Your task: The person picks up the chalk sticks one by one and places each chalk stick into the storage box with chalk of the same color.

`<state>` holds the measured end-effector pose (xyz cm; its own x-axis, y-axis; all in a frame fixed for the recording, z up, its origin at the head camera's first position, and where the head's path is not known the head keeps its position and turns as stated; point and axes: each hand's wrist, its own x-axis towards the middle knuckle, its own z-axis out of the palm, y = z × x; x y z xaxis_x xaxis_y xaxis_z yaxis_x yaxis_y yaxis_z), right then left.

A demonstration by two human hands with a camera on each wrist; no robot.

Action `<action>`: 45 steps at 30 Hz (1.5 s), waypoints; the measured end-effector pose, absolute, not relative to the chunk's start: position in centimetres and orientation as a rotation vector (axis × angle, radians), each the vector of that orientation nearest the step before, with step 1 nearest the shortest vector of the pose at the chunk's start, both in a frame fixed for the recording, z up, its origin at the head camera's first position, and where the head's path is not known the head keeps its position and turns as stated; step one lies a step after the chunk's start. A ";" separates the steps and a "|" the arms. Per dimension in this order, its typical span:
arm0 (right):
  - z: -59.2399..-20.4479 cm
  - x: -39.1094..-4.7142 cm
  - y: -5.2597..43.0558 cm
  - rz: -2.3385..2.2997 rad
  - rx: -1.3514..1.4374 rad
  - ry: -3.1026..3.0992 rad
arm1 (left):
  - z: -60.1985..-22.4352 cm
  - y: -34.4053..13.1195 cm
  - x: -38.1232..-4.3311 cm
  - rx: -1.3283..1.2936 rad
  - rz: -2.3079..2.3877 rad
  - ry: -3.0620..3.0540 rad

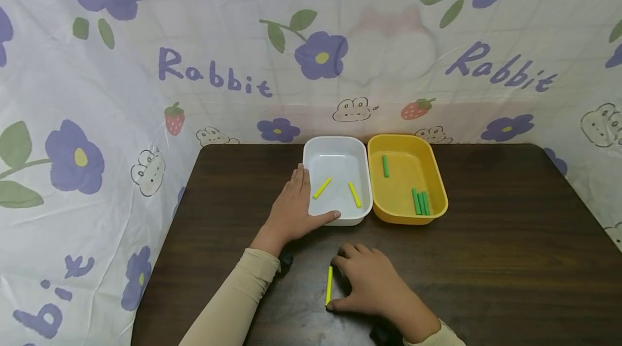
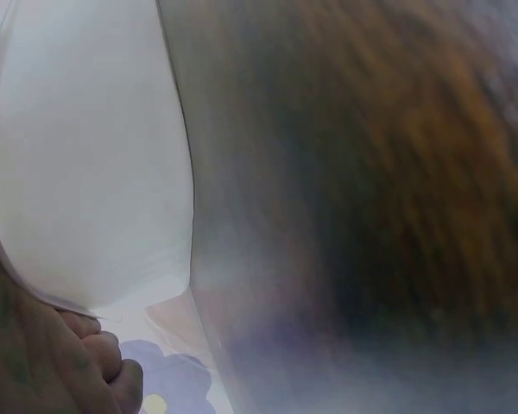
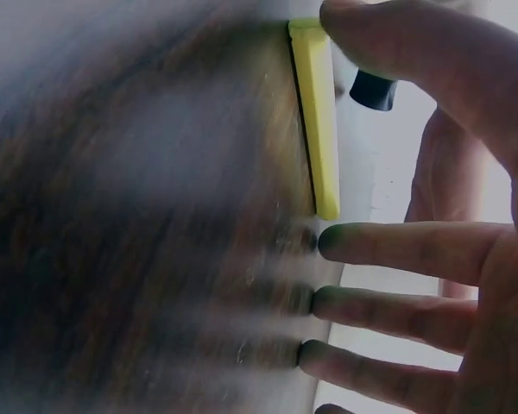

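Observation:
In the head view my left hand [image 1: 291, 208] rests against the left side of a white tray [image 1: 337, 143], fingers straight along its wall and thumb stretched over the near rim. Two yellow sticks [image 1: 323, 188] lie apart inside that tray. Nearer to me, my right hand [image 1: 371, 281] pinches a third yellow stick [image 1: 329, 287] end to end, low over the table. The right wrist view shows the thumb at one end of this stick [image 3: 316, 121] and the index fingertip right at the other; the remaining fingers are spread.
A yellow tray [image 1: 408, 141] stands close to the right of the white one, holding several green sticks [image 1: 386, 166]. Both are near the back edge of the dark wooden table [image 1: 510, 238]. A patterned cloth [image 1: 218, 38] hangs behind and at the sides.

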<state>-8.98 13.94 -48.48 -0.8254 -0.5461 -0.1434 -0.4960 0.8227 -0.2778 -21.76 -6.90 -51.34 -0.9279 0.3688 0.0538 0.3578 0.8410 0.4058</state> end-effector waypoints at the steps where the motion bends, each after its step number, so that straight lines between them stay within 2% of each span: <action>1: -48.5 -8.9 13.9 -0.325 -0.808 2.790 | -51.3 -6.9 -21.7 0.589 0.649 2.988; 25: -48.4 -8.4 12.9 -0.195 -0.866 2.834 | -51.3 -7.0 -21.6 0.585 0.691 2.989; 45: -47.8 -8.4 14.0 -0.366 -0.854 2.997 | -51.3 -7.0 -21.7 0.587 0.685 2.997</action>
